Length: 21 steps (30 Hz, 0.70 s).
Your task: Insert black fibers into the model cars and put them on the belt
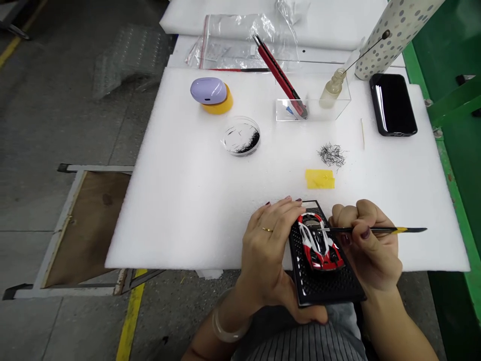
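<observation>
A red, white and black model car point(321, 243) sits on a black textured display base point(330, 291). My left hand point(268, 240) grips the base along its left side, thumb under the near edge and fingers over the far left corner. Between the thumb and fingers of my right hand point(370, 240) is a fine paintbrush point(379, 229) with a black handle and a yellow band. Its thin tip is at the car's cockpit area; whether it touches, I cannot tell. Just beyond the base lie a piece of yellow tape point(319, 179) and a pile of short black fibres point(332, 155).
A round clear dish point(240, 136) holds more black fibres. Behind stand a lilac case point(209, 91) on a yellow roll, a clear tray point(287, 113) with a red-handled cutter point(278, 72) and a small glass bottle point(332, 90). A black device point(394, 104) lies at right.
</observation>
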Each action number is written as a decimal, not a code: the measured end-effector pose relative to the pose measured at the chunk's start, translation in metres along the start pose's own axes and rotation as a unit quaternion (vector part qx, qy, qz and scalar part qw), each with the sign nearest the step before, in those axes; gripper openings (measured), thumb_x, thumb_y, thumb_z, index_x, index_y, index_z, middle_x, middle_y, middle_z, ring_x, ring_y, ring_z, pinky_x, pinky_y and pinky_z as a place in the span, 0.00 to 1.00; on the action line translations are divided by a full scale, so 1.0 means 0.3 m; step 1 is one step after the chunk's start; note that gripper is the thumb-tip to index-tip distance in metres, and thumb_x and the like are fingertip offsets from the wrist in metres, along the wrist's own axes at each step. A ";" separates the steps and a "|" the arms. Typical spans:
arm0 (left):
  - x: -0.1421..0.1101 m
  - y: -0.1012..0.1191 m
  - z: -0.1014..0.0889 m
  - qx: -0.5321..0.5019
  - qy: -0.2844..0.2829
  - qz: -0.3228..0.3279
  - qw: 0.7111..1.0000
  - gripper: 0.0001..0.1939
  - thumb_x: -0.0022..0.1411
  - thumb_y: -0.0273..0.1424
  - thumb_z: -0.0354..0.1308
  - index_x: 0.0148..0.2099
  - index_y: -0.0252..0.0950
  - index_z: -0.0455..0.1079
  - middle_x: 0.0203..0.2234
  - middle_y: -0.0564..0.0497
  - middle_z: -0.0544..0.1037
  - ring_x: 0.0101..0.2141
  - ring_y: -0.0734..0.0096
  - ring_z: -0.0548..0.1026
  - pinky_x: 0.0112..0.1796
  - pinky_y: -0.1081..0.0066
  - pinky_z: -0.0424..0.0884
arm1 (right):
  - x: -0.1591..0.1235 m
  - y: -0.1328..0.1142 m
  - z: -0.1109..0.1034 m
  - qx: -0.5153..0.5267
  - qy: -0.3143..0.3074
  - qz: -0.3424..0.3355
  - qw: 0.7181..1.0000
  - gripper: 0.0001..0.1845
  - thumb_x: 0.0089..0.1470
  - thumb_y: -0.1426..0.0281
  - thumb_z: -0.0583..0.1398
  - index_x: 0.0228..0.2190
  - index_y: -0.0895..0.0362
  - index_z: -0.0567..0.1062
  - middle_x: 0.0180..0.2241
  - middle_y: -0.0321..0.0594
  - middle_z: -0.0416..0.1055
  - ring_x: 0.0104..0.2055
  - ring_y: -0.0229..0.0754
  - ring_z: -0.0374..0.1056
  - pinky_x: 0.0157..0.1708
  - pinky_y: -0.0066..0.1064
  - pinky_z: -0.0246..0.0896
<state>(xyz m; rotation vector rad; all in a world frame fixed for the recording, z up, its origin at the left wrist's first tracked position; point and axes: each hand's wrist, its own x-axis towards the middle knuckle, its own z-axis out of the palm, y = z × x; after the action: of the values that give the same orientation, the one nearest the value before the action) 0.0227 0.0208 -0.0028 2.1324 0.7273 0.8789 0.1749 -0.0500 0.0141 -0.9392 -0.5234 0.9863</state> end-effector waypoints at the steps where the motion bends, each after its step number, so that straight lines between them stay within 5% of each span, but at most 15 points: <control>1: 0.001 0.001 0.000 0.001 -0.001 -0.005 1.000 0.39 0.67 0.62 0.39 0.57 0.35 0.69 0.54 0.41 0.80 0.59 0.56 0.75 0.61 0.55 0.65 | 0.000 0.000 -0.001 0.000 -0.003 0.000 1.000 0.13 0.57 0.68 0.68 0.26 0.52 0.70 0.19 0.31 0.61 0.24 0.38 0.55 0.24 0.32 0.48; 21: -0.003 0.013 0.004 -0.013 0.012 -0.028 0.999 0.32 0.70 0.56 0.42 0.56 0.36 0.69 0.53 0.42 0.80 0.59 0.58 0.74 0.62 0.55 0.64 | 0.001 0.000 0.003 -0.049 -0.002 -0.017 0.999 0.16 0.57 0.66 0.68 0.24 0.51 0.67 0.19 0.30 0.54 0.22 0.38 0.53 0.21 0.33 0.47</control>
<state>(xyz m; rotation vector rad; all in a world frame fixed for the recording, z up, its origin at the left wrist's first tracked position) 0.0239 0.0173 -0.0007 2.0721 0.7794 0.8821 0.1744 -0.0494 0.0144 -1.0130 -0.5938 0.9391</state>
